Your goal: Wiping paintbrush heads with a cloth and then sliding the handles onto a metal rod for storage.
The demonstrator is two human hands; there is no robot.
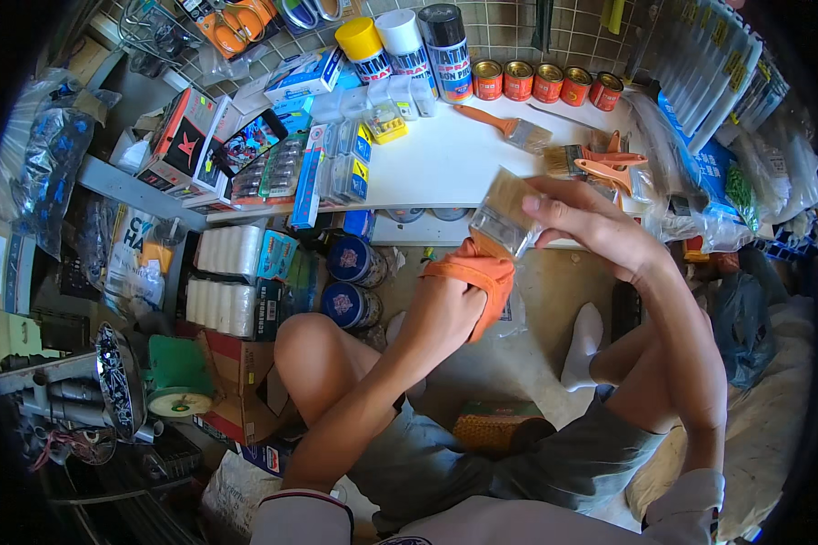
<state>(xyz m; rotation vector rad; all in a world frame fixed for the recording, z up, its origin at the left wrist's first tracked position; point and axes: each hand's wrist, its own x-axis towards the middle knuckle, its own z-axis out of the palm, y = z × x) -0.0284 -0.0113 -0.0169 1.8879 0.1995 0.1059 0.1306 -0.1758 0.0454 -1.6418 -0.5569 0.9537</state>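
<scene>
A flat paintbrush with pale bristles and a metal ferrule is held up in front of the white shelf's edge. My right hand grips it at the bristle end, the thumb over the bristles. An orange cloth is bunched in my left hand, which closes around the brush's handle just below the ferrule. Most of the handle is hidden by the cloth. Several other brushes lie on the shelf beyond my right hand, among them an orange-handled paintbrush and a brush with a light orange handle.
On the white shelf stand small red cans, spray cans, clear plastic boxes and a phone leaning on boxes. Blue-lidded tubs stand below. At left are a green scale and a pan of screws.
</scene>
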